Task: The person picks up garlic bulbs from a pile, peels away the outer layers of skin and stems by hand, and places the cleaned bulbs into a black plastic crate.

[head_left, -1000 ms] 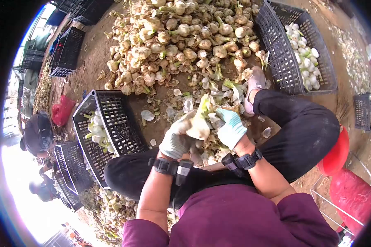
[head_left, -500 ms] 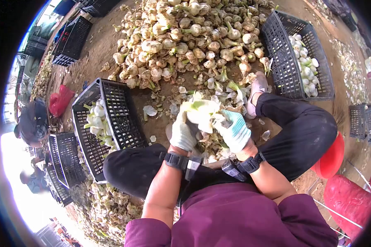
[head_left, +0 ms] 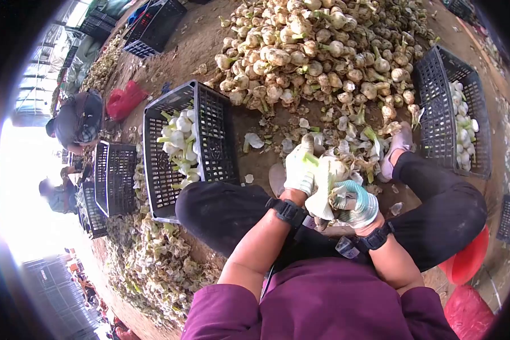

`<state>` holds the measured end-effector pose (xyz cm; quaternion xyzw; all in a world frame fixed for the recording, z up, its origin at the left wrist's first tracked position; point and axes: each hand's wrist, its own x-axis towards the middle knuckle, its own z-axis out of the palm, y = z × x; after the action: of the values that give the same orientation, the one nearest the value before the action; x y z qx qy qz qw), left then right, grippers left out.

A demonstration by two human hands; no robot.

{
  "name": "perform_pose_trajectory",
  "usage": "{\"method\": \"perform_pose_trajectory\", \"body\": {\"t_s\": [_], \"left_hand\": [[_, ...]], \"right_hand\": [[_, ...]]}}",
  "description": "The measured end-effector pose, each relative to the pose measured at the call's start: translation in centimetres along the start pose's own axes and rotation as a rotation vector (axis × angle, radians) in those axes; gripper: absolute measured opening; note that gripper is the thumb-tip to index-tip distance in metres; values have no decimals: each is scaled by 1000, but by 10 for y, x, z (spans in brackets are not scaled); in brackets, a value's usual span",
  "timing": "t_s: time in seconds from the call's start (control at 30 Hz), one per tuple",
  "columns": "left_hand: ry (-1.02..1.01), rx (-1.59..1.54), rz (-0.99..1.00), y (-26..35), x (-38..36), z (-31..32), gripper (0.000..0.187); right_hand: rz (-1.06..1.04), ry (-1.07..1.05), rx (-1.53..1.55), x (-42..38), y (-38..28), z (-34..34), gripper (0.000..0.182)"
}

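Observation:
My left hand point(head_left: 299, 171), in a pale work glove, is closed around the green stem of a garlic bulb point(head_left: 335, 168) above my lap. My right hand point(head_left: 357, 205), in a white and teal glove, is closed beside the bulb, its fingers on a broad flap of whitish garlic skin point(head_left: 321, 199) that hangs down. The right fingertips are partly hidden behind this skin. Shed skins point(head_left: 345, 139) lie on the ground just beyond both hands.
A big heap of unpeeled garlic point(head_left: 317, 54) lies ahead. Black crates with peeled white garlic stand at left point(head_left: 153, 153) and right point(head_left: 436, 113). More skins point(head_left: 153, 255) pile at lower left. A red bucket point(head_left: 466, 258) is behind my right knee. People point(head_left: 79, 116) bend at far left.
The view has swung left, so everything appears further right. My hands have come lower, and the skin flap now hangs down between them; the bulb shows more plainly.

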<state>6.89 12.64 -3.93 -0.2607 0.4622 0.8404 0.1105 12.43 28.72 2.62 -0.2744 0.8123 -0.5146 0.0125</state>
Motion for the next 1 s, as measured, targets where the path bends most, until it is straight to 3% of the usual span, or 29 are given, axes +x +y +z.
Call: {"method": "perform_pose_trajectory", "body": {"t_s": [0.07,0.1,0.13,0.17,0.2,0.27,0.3,0.33,0.37,0.4,0.47,0.5,0.57,0.6,0.67,0.73,0.8,0.87,0.93,0.97,1.0], "left_hand": [[-128,-124,-88,-22,20,-29,41],[-209,-190,-149,-30,24,-29,44],[-329,-429,-262,20,-27,13,59],[-562,-422,-215,27,-30,21,67],[-591,-435,-245,30,-36,30,67],[-669,-79,-63,36,-48,36,70],[-687,-41,-92,34,-41,31,70],[-701,-1,-117,36,-35,32,71],[-598,-10,-52,36,-35,33,58],[-480,-13,-116,40,-38,30,50],[-414,-89,-33,37,-26,18,50],[-387,-44,22,41,-32,25,52],[-429,24,6,40,-33,20,54],[-474,85,-8,38,-32,19,57],[-490,15,-55,37,-38,23,62],[-381,-24,-102,36,-44,26,62],[-385,-108,-137,40,-39,22,61],[-354,-256,-205,41,-33,19,57],[-295,-287,-276,42,-34,23,53],[-301,-280,-285,41,-34,27,53],[-270,-344,-347,38,-35,31,50]], "right_hand": [[796,11,1327,3,-1,-1,22],[643,-48,743,-9,20,14,22],[782,195,1473,-3,2,3,22],[733,247,1463,-8,10,5,22],[683,290,1454,-14,23,9,22],[686,142,1520,-1,17,8,21],[648,227,1007,3,-5,-3,20],[476,130,794,9,-1,1,21],[506,91,652,5,-3,-5,21],[534,50,512,3,-5,-14,21],[590,196,428,-8,49,-13,20],[450,170,25,-8,64,-20,19],[890,83,74,-3,99,-17,22],[893,95,78,-1,106,-14,22],[1086,-111,-541,0,116,-7,28],[1190,-124,-413,-2,119,-6,38],[853,115,-487,1,93,-8,48],[317,294,-366,15,56,-25,58],[129,197,-1,25,20,-34,55],[-93,164,-143,32,10,-39,49],[-94,228,185,28,22,-17,42]]}}
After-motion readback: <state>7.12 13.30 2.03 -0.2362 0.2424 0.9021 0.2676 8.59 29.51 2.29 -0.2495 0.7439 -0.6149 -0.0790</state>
